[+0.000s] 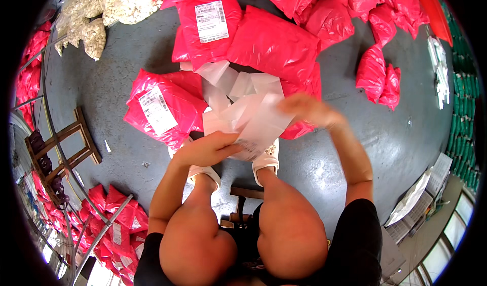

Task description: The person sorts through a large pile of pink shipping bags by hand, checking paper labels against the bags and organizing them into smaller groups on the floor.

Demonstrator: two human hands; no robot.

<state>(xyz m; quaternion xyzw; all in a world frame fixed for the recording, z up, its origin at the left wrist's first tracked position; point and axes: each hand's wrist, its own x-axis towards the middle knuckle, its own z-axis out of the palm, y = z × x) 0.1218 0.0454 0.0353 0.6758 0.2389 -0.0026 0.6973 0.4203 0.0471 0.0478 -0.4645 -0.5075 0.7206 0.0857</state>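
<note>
My left hand (213, 147) pinches the lower left edge of a translucent label sheet (258, 128) between thumb and fingers, just above my knees. At the sheet's upper right corner is my right hand (304, 109), blurred, with its fingertips on or close to the sheet; their grip cannot be made out. Loose white label backing strips (237, 84) lie heaped beneath and beyond. Left of the heap sits a pink plastic mailing bag (167, 107) with a printed label. Another labelled pink bag (209, 23) and an unlabelled-looking full pink bag (274, 42) lie beyond it.
More pink bags (331, 19) crowd the far side, and others (121, 225) are piled at lower left. Clear bags of pale pieces (129, 0) stand at far left. A wooden stool frame (81, 133) is at left. Green packages (462, 126) are stacked at right.
</note>
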